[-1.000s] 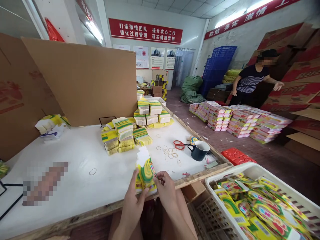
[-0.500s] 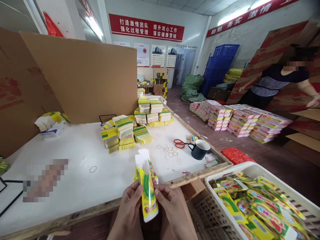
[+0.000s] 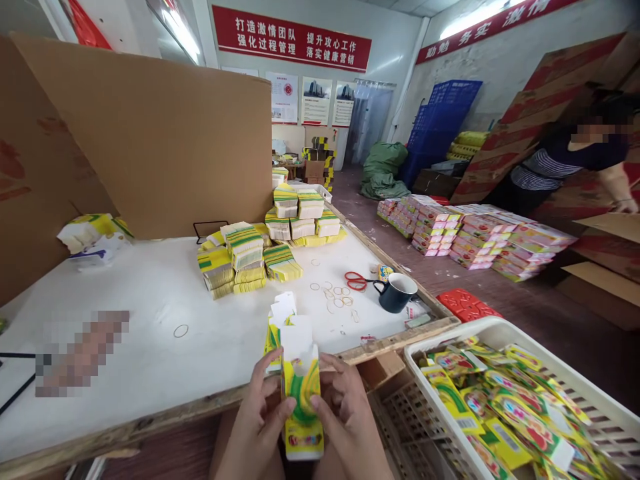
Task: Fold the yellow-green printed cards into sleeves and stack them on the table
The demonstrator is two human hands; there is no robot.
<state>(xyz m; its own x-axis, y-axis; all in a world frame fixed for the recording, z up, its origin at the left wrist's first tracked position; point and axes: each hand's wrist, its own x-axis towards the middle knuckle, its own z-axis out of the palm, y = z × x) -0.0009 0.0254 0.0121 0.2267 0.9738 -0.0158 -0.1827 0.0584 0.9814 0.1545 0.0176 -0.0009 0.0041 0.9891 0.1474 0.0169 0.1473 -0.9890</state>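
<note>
A small yellow and green printed carton (image 3: 303,400) stands between my two hands at the table's front edge, its white top flaps sticking up. My left hand (image 3: 265,407) grips its left side, thumb on the front panel. From the right, my right hand (image 3: 340,407) holds it, thumb also on the front and fingers bent behind the edge. Behind it on the tabletop lie more flat carton blanks (image 3: 274,327), partly hidden. Farther back are bundled stacks of flat cartons (image 3: 243,257).
Rubber bands (image 3: 340,297), red-handled scissors (image 3: 356,281) and a dark mug (image 3: 397,293) lie on the right of the table. A white basket (image 3: 415,353) of cartons stands at the right, near a red stool (image 3: 467,303). Another person (image 3: 560,163) works beyond stacked pink boxes (image 3: 467,233).
The carton was a narrow, tilted sleeve; now it is squared open and faces me with its flaps up. Both thumbs have moved onto its front. The view has shifted slightly.
</note>
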